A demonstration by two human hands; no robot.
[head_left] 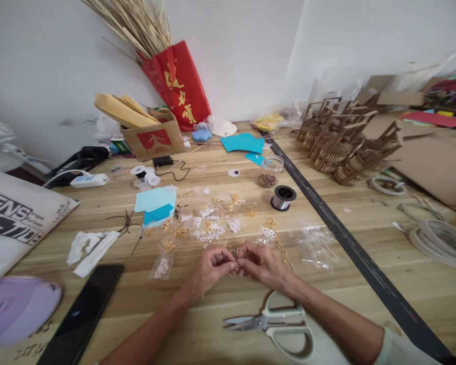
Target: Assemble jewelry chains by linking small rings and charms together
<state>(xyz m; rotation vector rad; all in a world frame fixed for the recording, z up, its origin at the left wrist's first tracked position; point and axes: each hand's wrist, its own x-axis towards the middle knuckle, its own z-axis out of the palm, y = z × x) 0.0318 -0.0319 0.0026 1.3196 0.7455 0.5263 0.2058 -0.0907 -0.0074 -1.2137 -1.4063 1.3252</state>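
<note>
My left hand (213, 264) and my right hand (261, 261) meet low in the middle of the view, both in a pinch. Whatever sits between the fingertips is too small to name. Just beyond them lie clear bags of silver beads (212, 232) and gold beads (181, 231). A gold chain (281, 247) runs beside my right hand, with silver rings (268, 232) near its far end. Scissors (268, 323) with pale handles rest on the table below my right hand. Past the bags stand a spool of wire (283, 197) and a jar of small beads (270, 172).
A phone (84, 314) lies at the lower left, with white cloth strips (93, 248) above it. Blue sheets (156, 207) are left of the bags. A black strip (338, 233) crosses the table at right; bamboo lanterns (345, 142) and coiled rings (443, 243) stand beyond it.
</note>
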